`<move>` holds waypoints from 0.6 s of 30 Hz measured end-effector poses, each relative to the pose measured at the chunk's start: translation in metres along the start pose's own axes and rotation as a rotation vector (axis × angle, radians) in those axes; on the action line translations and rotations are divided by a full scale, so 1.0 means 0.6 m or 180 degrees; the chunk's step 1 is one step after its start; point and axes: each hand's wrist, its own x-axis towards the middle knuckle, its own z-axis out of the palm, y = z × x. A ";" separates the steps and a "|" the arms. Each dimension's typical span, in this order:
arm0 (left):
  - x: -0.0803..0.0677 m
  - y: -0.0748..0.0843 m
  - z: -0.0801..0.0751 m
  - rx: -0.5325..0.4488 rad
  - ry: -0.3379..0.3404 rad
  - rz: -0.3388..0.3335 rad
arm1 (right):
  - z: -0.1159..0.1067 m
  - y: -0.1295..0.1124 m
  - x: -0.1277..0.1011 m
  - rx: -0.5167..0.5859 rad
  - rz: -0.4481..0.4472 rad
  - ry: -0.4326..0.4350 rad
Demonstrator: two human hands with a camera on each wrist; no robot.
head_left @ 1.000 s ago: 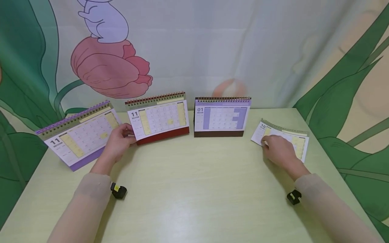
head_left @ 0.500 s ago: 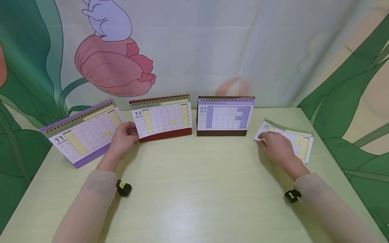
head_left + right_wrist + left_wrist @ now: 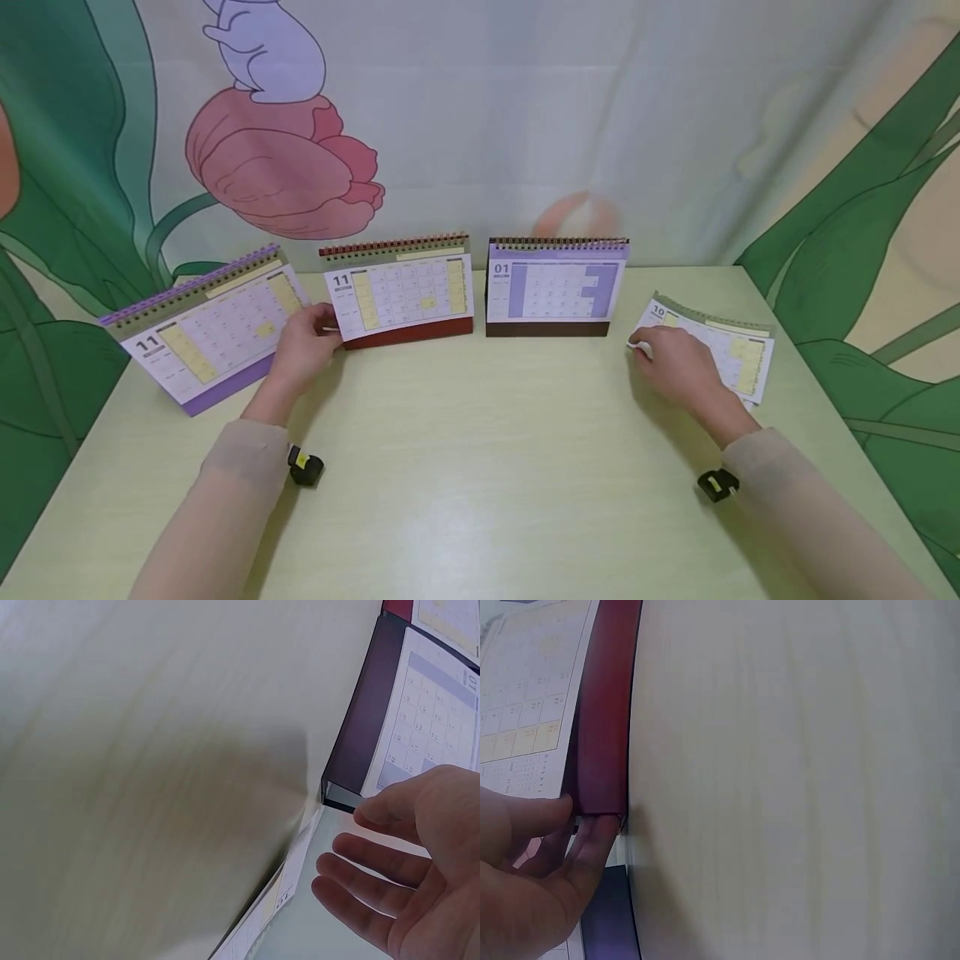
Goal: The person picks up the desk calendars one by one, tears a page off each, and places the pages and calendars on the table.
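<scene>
My left hand (image 3: 303, 343) grips the left end of a desk calendar with a red base (image 3: 408, 292), which stands open at page 11. In the left wrist view the thumb lies along the page corner and the other fingers curl at the end of the base (image 3: 606, 712). My right hand (image 3: 678, 367) hovers over the left part of a stack of loose calendar pages (image 3: 750, 367) marked 10, covering some of it. Seen from the right wrist, its fingers (image 3: 367, 881) are loosely bent and apart, with nothing between them; the pages (image 3: 262, 911) lie beside the fingertips.
A purple-based desk calendar (image 3: 217, 333) stands angled to the left of my left hand. Between the red-based one and the loose pages stands a dark-brown-based calendar (image 3: 555, 287) showing 01. Behind the pale table (image 3: 480, 467) hangs a printed curtain (image 3: 465, 125).
The left end of the red-based calendar has been pushed back, so it stands straighter. My right hand has slid left across the pages to their left edge. The head view has shifted slightly.
</scene>
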 end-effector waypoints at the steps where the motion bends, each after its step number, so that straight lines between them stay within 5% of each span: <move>1: 0.001 0.000 -0.001 0.0032 -0.0004 -0.0017 | 0.000 0.000 0.000 -0.0001 0.0002 -0.0003; 18: -0.004 -0.009 -0.004 -0.0041 -0.0070 -0.0082 | 0.001 -0.002 -0.001 0.0043 0.0011 -0.0049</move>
